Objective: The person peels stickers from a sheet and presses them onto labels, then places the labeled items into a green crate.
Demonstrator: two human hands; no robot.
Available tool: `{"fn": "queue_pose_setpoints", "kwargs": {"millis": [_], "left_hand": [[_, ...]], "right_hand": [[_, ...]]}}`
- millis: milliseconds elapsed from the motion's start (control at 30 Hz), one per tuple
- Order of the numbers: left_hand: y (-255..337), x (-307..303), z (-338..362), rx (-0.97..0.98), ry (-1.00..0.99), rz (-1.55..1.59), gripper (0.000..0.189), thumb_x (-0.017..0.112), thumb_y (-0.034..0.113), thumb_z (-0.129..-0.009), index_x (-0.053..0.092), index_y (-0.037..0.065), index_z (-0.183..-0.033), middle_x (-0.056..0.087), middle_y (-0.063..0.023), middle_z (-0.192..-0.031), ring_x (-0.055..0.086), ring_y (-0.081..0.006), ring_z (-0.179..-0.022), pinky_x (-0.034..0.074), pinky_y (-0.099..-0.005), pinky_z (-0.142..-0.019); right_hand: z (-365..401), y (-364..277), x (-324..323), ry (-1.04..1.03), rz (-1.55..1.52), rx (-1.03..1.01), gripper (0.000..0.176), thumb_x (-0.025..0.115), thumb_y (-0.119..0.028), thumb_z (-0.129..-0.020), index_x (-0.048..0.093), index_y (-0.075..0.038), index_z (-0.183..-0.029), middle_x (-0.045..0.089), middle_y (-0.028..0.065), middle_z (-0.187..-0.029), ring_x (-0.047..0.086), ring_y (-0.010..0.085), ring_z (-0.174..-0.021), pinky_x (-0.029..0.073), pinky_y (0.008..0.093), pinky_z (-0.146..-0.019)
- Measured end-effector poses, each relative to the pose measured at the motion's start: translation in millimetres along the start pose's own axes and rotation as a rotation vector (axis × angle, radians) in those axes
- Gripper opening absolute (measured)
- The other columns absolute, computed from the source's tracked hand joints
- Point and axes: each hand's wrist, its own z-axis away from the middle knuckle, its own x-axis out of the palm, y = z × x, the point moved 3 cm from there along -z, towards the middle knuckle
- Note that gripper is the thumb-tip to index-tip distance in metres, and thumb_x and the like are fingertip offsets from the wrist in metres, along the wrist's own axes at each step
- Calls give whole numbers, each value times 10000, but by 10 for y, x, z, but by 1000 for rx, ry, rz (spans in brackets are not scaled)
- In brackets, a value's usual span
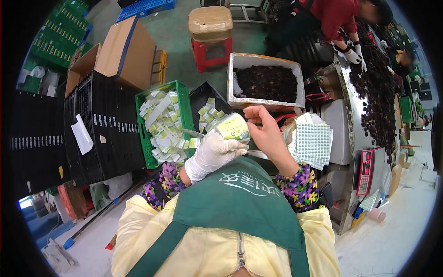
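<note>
My left hand (210, 154), in a white glove, is closed around a clear plastic packet with a green-and-yellow label (234, 128), held up in front of the apron. My bare right hand (268, 137) is at the packet's right edge, its thumb and bent index finger apart beside the label. Sheets of small green-printed stickers (313, 142) lie just right of that hand. Beyond my left hand, similar labelled packets fill a green crate (185, 105), and several more lie in a black crate (217, 91).
A white foam box (265, 102) of dark pieces stands ahead, near a red stool (210, 32). Stacked black crates (104, 124) and a cardboard box (122, 51) are left. A gloved co-worker (332, 21) handles dark pieces on a table at right, near a red scale (365, 171).
</note>
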Motion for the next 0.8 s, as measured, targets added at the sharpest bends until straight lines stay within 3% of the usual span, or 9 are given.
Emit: {"fn": "queue_pose_setpoints", "kwargs": {"millis": [67,167,233,267,300,333,433,567,800], "left_hand": [[-6,-34,-24,-15,1,1,170,789,116,-706,727,82,-861,705,-94,-912,660,-293,-916,505,-399,-811],[-85,-100,2,-70,21,-2,178,782,151,-726,741,95,-890,702,-102,-882,663,-301,-893,508,-386,-797],[-240,-130,85,-536,47,213,157,743,145,-797,742,63,-931,712,-101,-867,679,-232,-836,510,-327,-770],[-281,-152,99,-657,91,437,153,694,138,-863,733,21,-952,717,-86,-851,662,-137,-775,502,-266,-728],[-289,-202,65,-566,178,375,162,677,133,-883,723,-4,-955,709,-45,-840,625,-84,-767,498,-252,-707],[-310,-191,57,-618,207,483,172,677,148,-887,720,-3,-959,702,-36,-831,614,-78,-760,494,-243,-701],[-356,-167,62,-687,244,595,188,677,171,-895,715,-2,-959,692,-19,-826,598,-68,-754,488,-231,-698],[-392,-110,88,-732,327,504,197,678,186,-900,709,-5,-935,683,-10,-814,574,-52,-738,470,-223,-670],[-348,-24,38,-669,312,338,213,692,181,-883,692,-29,-852,626,-19,-660,501,-39,-636,419,-237,-571]], "right_hand": [[-23,230,-40,-36,-328,189,217,542,-65,-902,555,6,-1106,596,31,-1011,556,109,-947,466,272,-825],[52,20,-237,-49,-71,90,201,534,-86,-931,536,-5,-1116,599,40,-1012,558,95,-951,458,246,-845],[127,-32,-290,-85,39,12,206,586,-106,-905,552,-13,-1086,616,62,-959,590,133,-890,472,269,-790],[159,-102,-299,-118,290,-84,219,631,-138,-867,560,-15,-1034,613,73,-903,601,187,-852,468,316,-752],[188,-151,-292,-150,541,-181,242,676,-170,-828,568,-17,-982,610,85,-847,612,241,-813,465,364,-715],[200,-115,-269,-120,482,-187,203,693,-183,-801,582,-33,-883,603,96,-820,588,303,-779,442,401,-661],[205,-32,-298,-42,494,-105,152,683,-170,-810,595,-45,-816,608,87,-808,596,295,-779,445,398,-654],[214,-10,-298,-94,584,-123,111,674,-157,-818,625,-58,-821,610,71,-812,598,282,-790,444,408,-671],[82,-383,-60,145,638,-575,211,702,-115,-757,643,-93,-958,595,42,-843,590,249,-801,445,386,-770]]}}
